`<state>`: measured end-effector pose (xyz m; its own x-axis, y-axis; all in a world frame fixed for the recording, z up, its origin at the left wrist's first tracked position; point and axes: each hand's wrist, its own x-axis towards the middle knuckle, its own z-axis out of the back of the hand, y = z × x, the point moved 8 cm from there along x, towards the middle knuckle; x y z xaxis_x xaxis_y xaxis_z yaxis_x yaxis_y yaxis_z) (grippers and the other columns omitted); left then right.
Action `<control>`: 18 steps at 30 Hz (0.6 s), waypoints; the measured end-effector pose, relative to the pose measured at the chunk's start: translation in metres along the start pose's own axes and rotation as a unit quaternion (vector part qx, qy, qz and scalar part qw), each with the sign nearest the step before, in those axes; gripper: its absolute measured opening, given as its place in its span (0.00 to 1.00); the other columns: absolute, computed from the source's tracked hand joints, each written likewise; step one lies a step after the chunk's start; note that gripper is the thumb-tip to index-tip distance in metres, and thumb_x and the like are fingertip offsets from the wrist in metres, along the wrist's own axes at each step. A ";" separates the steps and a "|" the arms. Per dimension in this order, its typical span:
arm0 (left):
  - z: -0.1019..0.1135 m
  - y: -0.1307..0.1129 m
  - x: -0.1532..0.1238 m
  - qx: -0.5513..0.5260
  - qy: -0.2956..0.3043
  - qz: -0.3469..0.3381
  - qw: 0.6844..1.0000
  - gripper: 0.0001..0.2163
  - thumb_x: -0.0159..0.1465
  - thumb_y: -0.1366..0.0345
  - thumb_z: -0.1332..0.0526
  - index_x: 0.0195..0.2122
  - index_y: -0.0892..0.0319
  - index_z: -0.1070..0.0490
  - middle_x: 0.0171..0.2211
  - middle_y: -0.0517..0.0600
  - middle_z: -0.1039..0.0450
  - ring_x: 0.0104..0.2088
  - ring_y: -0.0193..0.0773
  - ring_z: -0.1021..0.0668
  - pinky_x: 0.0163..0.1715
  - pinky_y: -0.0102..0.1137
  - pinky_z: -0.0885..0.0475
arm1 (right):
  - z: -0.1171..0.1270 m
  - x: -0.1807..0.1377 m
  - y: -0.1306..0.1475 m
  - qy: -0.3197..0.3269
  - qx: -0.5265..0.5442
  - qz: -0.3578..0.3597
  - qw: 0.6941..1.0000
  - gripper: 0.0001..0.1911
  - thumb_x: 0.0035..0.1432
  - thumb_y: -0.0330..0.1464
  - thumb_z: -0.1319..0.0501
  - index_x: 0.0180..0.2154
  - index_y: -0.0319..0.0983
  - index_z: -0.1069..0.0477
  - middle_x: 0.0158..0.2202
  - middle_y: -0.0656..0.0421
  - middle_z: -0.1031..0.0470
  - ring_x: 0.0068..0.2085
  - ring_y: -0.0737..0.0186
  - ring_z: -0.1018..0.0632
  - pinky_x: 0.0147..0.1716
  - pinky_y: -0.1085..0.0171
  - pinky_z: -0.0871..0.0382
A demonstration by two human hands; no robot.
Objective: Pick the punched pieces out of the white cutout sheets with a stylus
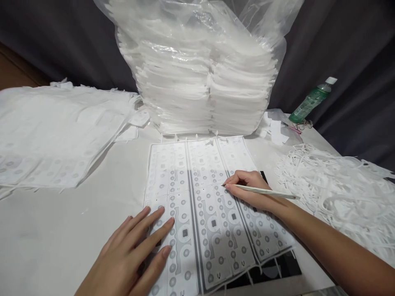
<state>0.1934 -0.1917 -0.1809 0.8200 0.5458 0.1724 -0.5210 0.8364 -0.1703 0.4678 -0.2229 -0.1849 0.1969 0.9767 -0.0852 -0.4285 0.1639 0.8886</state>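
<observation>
A white sheet (210, 213) printed with grey circles, dark squares and stripes lies in front of me. Its thin material is marked off into several panels. My left hand (132, 246) rests flat on the sheet's left side, fingers spread and holding nothing. Pinched in my right hand (247, 189) is a pair of slim, pale tweezers (265, 190). Their dark pointed tip touches or nearly touches the sheet near its middle, at a seam between panels. Under the sheet's near right edge, a black patterned board (288, 263) shows.
Behind the sheet stands a clear plastic bag (200, 82) packed with stacked white sheets. More sheets (55, 131) are piled at the left. To the right lie a heap of white strips (336, 197), paper scraps (277, 131) and a green bottle (311, 100) by a dark curtain.
</observation>
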 end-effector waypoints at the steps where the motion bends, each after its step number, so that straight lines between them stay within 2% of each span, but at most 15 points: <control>1: 0.000 0.000 0.000 0.000 0.000 -0.002 1.000 0.22 0.65 0.53 0.45 0.61 0.42 0.39 0.63 0.45 0.41 0.61 0.57 0.36 0.55 0.56 0.36 | 0.000 0.000 0.001 0.000 -0.005 -0.001 1.000 0.05 0.55 0.33 0.39 0.28 0.40 0.29 0.37 0.57 0.21 0.35 0.62 0.22 0.31 0.65 0.31; 4: -0.001 0.000 -0.001 0.001 0.003 -0.004 1.000 0.22 0.65 0.53 0.45 0.61 0.42 0.39 0.63 0.45 0.42 0.61 0.56 0.36 0.56 0.56 0.36 | -0.003 -0.003 0.010 0.002 -0.044 0.027 0.999 0.07 0.57 0.32 0.41 0.27 0.40 0.30 0.37 0.57 0.21 0.34 0.62 0.22 0.31 0.65 0.31; 6: -0.002 0.000 -0.001 0.001 0.003 -0.006 1.000 0.23 0.64 0.52 0.45 0.61 0.42 0.39 0.63 0.45 0.42 0.61 0.56 0.37 0.56 0.56 0.37 | -0.009 -0.008 0.022 -0.002 -0.116 0.085 0.990 0.09 0.59 0.31 0.43 0.27 0.39 0.31 0.36 0.56 0.22 0.37 0.60 0.22 0.33 0.62 0.30; 10: -0.002 0.001 -0.001 -0.004 -0.001 -0.008 1.000 0.23 0.64 0.51 0.45 0.60 0.42 0.39 0.63 0.45 0.42 0.61 0.56 0.37 0.56 0.56 0.37 | -0.028 -0.025 0.040 -0.017 -0.283 0.210 0.936 0.11 0.61 0.25 0.49 0.30 0.38 0.32 0.35 0.52 0.24 0.42 0.54 0.25 0.37 0.57 0.30; 12: -0.002 0.001 0.000 -0.008 0.001 -0.007 1.000 0.22 0.64 0.52 0.45 0.60 0.42 0.39 0.63 0.45 0.42 0.62 0.56 0.37 0.56 0.56 0.37 | -0.034 -0.028 0.040 -0.017 -0.305 0.225 0.925 0.11 0.61 0.24 0.50 0.31 0.39 0.32 0.34 0.52 0.26 0.41 0.54 0.26 0.37 0.57 0.30; 18: 0.001 0.000 0.000 -0.008 0.007 0.001 1.000 0.23 0.64 0.49 0.46 0.61 0.41 0.40 0.64 0.44 0.44 0.62 0.55 0.38 0.57 0.55 0.38 | -0.024 -0.020 0.033 -0.034 -0.258 0.200 0.945 0.08 0.65 0.28 0.51 0.34 0.39 0.36 0.36 0.55 0.26 0.39 0.59 0.26 0.37 0.60 0.30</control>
<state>0.1930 -0.1917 -0.1800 0.8220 0.5471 0.1583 -0.5194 0.8341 -0.1856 0.4280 -0.2340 -0.1645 -0.0224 0.9666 0.2552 -0.8501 -0.1528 0.5040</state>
